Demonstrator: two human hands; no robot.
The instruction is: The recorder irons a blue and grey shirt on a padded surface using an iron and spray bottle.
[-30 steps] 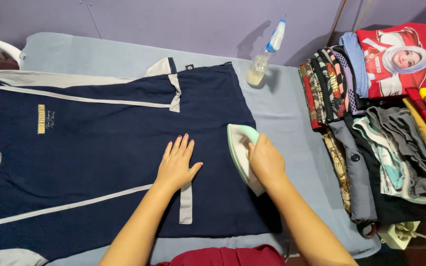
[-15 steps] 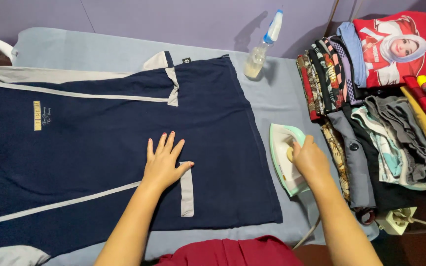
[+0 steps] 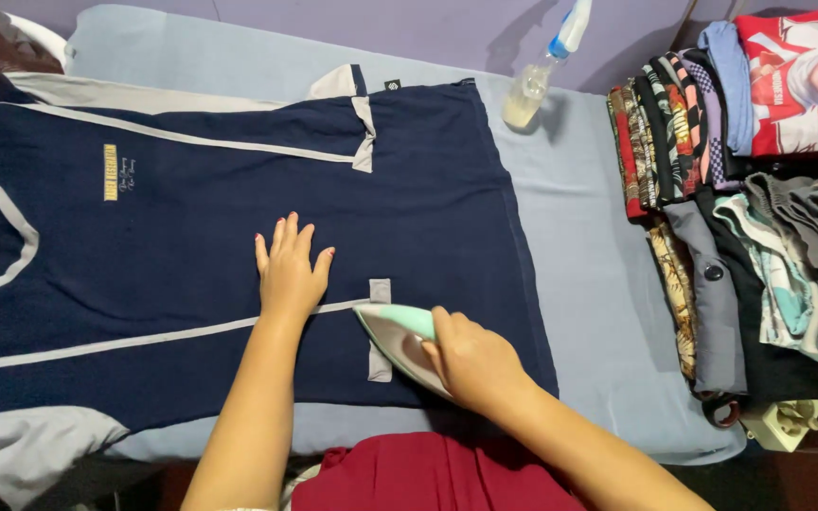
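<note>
A navy blue garment (image 3: 239,208) with grey-white stripes lies spread flat on a light blue padded surface (image 3: 589,246). My left hand (image 3: 290,270) rests flat on the cloth, fingers apart, just above a stripe. My right hand (image 3: 471,360) grips the handle of a mint green and white clothes iron (image 3: 398,336). The iron's tip points left and sits on the garment near a short grey vertical strip, close to the near edge and just right of my left wrist.
A spray bottle (image 3: 546,66) with a blue nozzle stands at the far edge. Stacks of folded clothes (image 3: 712,189) fill the right side. A white power plug block (image 3: 790,421) lies at the lower right. Red cloth (image 3: 428,473) shows at the bottom.
My right hand has brought the iron from off the garment's right side back left onto the cloth near the grey strip. My left hand stays pressed on the fabric.
</note>
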